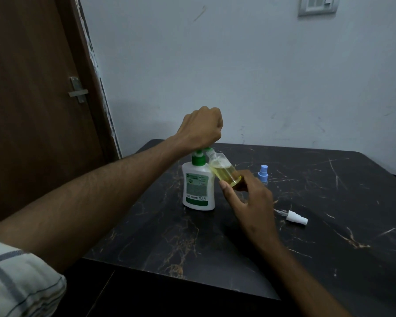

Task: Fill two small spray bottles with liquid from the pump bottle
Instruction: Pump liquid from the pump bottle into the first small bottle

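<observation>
A white pump bottle (198,188) with a green pump stands on the black marble table (329,236). My left hand (201,128), fingers curled into a fist, presses down on the pump head, which it mostly hides. My right hand (247,197) grips a small clear spray bottle (224,171), tilted with its open neck under the pump nozzle. Yellow liquid fills roughly its lower half. A second spray bottle with a blue cap (263,173) stands behind my right hand, its body mostly hidden. A white spray cap (296,218) with its tube lies on the table to the right.
A brown door (39,99) with a metal latch stands at the left, close to the table's far left corner. A pale wall runs behind the table. The table's near edge drops off below my arms.
</observation>
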Demonstrator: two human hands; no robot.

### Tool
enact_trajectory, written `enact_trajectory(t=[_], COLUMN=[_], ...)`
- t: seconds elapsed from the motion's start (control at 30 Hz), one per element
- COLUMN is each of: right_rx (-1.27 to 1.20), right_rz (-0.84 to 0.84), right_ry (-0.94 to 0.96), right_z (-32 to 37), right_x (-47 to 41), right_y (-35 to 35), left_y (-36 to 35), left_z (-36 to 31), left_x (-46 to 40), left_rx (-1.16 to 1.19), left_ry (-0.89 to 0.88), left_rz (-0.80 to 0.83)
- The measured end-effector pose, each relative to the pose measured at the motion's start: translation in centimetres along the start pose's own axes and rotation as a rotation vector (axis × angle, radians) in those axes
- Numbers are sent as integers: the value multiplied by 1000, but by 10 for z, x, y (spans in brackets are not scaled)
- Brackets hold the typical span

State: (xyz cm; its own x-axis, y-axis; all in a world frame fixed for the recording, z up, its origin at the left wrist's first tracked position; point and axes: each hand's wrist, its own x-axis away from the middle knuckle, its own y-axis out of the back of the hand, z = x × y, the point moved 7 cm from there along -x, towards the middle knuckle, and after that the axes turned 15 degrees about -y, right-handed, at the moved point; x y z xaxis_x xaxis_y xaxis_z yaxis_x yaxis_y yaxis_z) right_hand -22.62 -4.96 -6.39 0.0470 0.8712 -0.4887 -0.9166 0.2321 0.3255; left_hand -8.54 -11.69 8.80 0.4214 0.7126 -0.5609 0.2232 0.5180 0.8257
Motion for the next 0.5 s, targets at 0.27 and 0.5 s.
enact_trajectory(t=[0.27, 0.5], right_rx=[-6, 13], right_rz=[4, 8], right_ry=[3, -4], right_z=[1, -2], right_x=[-2, 0], right_y=[0, -1], left_y=[5, -3], left_z=[2, 1], left_x=[-4, -1], left_rx=[-11, 6], left_ry=[-11, -24], left_rz=[-21, 6])
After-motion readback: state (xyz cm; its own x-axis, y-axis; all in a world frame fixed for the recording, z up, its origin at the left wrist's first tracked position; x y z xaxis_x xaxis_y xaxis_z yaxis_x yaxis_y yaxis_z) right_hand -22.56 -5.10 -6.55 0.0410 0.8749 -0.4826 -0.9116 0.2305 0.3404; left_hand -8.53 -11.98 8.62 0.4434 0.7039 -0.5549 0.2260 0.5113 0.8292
